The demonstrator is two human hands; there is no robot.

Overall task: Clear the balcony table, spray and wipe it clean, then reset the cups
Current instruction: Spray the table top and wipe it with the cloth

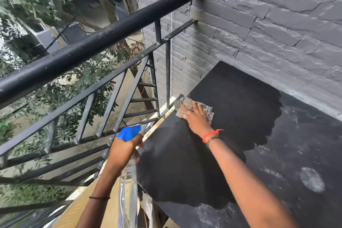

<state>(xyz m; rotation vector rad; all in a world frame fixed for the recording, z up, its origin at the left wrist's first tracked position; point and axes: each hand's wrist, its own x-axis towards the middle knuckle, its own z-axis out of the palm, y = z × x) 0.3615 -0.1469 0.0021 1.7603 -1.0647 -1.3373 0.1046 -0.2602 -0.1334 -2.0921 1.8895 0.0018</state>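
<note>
The black balcony table [231, 98] fills the right half of the view. Its left part is dark and wet; the right part is dusty grey with a pale round ring mark [312, 179]. My right hand [197, 116] presses flat on a grey checked cloth [187, 104] near the table's far left edge. My left hand [125, 149] grips the neck of a clear spray bottle [128, 181] with a blue trigger head [129, 132], held beside the table's left edge. No cups are in view.
A black metal railing [103, 37] with slanted bars runs along the left, close to the table. A grey stone-look wall [259, 24] backs the table. Trees and buildings lie beyond the railing. Tan floor [81, 207] shows below the bottle.
</note>
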